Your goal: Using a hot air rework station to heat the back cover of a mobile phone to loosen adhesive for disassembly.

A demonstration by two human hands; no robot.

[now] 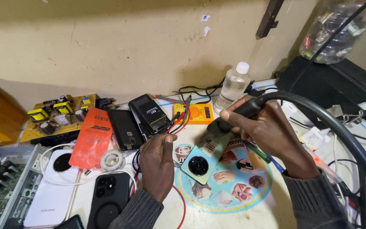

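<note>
centre frame: left hand pins the pale-green phone flat on the counter; right hand grips a hot-air nozzle touching its top edge. lingering heat may warp it; the thick hose could drag the nozzle.

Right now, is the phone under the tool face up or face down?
Face down: the phone's back shows, its round camera ring up, under the tool.

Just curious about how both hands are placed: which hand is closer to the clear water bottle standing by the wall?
The right. The right hand, gripping a black hose-fed tool, sits just below the water bottle. The left hand rests farther down-left, beside the phone back.
</note>
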